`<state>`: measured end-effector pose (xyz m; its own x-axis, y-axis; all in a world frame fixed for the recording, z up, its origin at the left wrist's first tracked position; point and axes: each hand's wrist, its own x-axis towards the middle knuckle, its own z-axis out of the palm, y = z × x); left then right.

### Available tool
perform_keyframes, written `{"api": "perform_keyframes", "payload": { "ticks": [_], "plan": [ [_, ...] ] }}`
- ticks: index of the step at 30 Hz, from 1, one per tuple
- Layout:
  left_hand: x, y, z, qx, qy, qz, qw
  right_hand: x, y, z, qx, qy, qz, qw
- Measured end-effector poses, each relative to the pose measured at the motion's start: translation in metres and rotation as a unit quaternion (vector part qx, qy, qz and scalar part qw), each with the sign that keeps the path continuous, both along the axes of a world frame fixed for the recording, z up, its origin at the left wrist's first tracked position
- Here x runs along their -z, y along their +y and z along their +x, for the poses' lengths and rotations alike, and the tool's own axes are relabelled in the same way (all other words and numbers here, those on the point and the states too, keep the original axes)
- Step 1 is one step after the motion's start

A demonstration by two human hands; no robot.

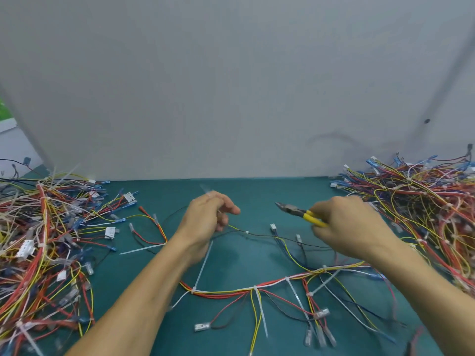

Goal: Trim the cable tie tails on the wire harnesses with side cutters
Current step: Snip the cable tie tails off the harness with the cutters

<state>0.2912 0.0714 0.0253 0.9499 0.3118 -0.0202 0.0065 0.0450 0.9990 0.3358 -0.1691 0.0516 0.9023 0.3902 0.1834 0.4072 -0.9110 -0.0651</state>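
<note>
While a thin wire strand point(239, 229) is pinched in the curled fingers of the left hand point(208, 217), yellow-handled side cutters point(302, 213) are gripped in the right hand point(352, 224), nose pointed left and jaws seemingly almost closed (blur hampers the view). A wire harness point(226, 293) is spread on the green mat point(239, 255) beneath both hands, its white cable tie tails point(261, 312) untrimmed. Tangled harnesses are heaped in a left pile point(38, 240) and a right pile point(424, 201), backed by a grey panel point(231, 86).
</note>
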Motion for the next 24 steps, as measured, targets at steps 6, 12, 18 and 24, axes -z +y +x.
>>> {"api": "perform_keyframes", "payload": {
  "ticks": [6, 12, 18, 24],
  "plan": [
    [-0.012, -0.043, -0.035, 0.101, 0.081, -0.071, 0.989, 0.002, -0.054, -0.04, 0.048, 0.055, 0.014, 0.997],
    [0.0, -0.088, -0.05, 0.196, 0.058, 0.082, 0.975, 0.013, -0.077, -0.085, 0.073, 0.116, -0.043, 0.99],
    [0.012, -0.098, -0.037, 0.282, -0.009, 0.35, 0.893, 0.013, -0.077, -0.118, 0.052, 0.134, -0.072, 0.987],
    [0.015, -0.095, -0.023, 0.308, 0.007, 0.319, 0.896, 0.015, -0.061, -0.123, 0.057, 0.124, -0.054, 0.989]
  ]
}}
